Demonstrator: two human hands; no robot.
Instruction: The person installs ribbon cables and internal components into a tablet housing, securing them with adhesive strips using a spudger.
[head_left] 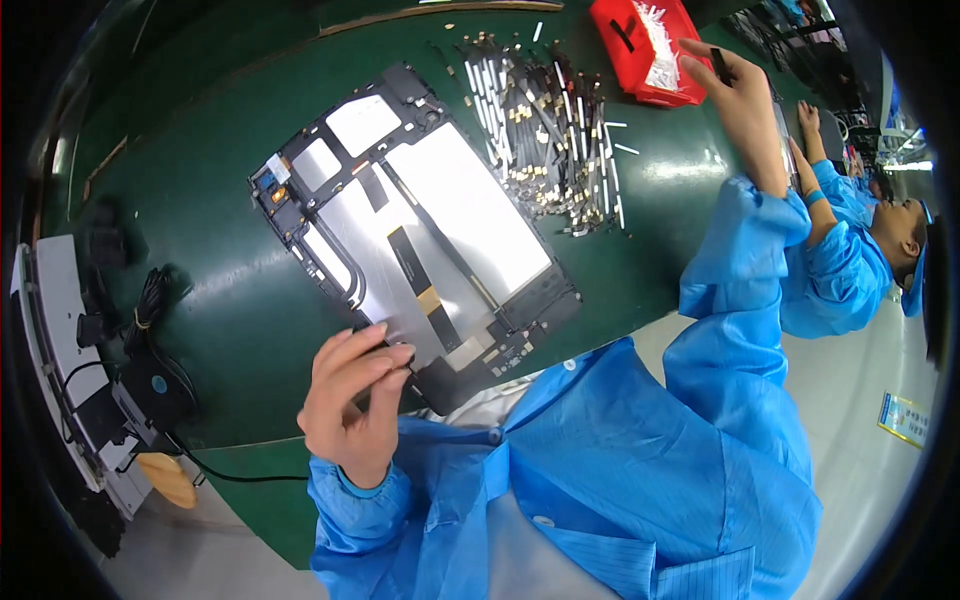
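My left hand is closed on the near left edge of a tablet housing, thumb on one side and fingers over the rim. The housing has a black frame, bright silver inner plates, a dark ribbon cable and small parts at its far left corner. Whether it rests on the table, I cannot tell. At the far right my right hand is raised beside a red bin of white strips. A small black strip shows between its fingers; their grip is partly hidden.
A heap of flat ribbon cables lies on the green table beyond the housing. To the left are a black device and a coiled black cord. Another person in blue works at the right.
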